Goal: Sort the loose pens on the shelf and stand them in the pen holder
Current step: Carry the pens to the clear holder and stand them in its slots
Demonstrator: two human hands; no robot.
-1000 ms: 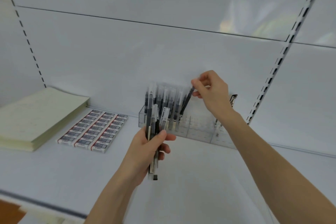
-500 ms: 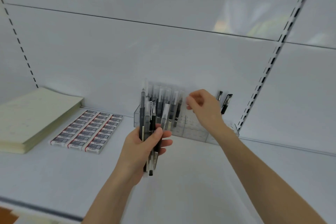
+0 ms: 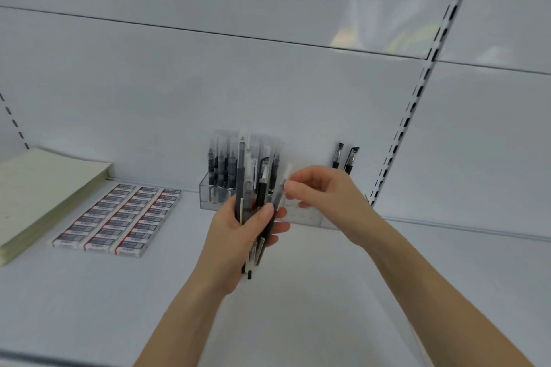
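Note:
My left hand point(image 3: 238, 235) grips a bundle of pens point(image 3: 253, 202), black and clear ones, held upright above the white shelf point(image 3: 298, 307). Just to its right, my right hand point(image 3: 325, 191) pinches the top of one clear pen point(image 3: 283, 188) at the bundle's right side. Behind both hands a clear pen holder point(image 3: 208, 194) stands against the back wall. Several pens point(image 3: 220, 164) stand in its left part, and two black pens point(image 3: 346, 158) stand at its right end. My hands hide the holder's middle.
Rows of boxed erasers point(image 3: 119, 217) lie left of the holder. A stack of pale yellow paper point(image 3: 44, 185) sits at the far left. A slotted upright rail point(image 3: 417, 98) runs up the back wall at the right.
My right hand let go of a pen it stood in the holder, drew back toward me and now pinches a clear pen in the bundle. The left hand kept its grip.

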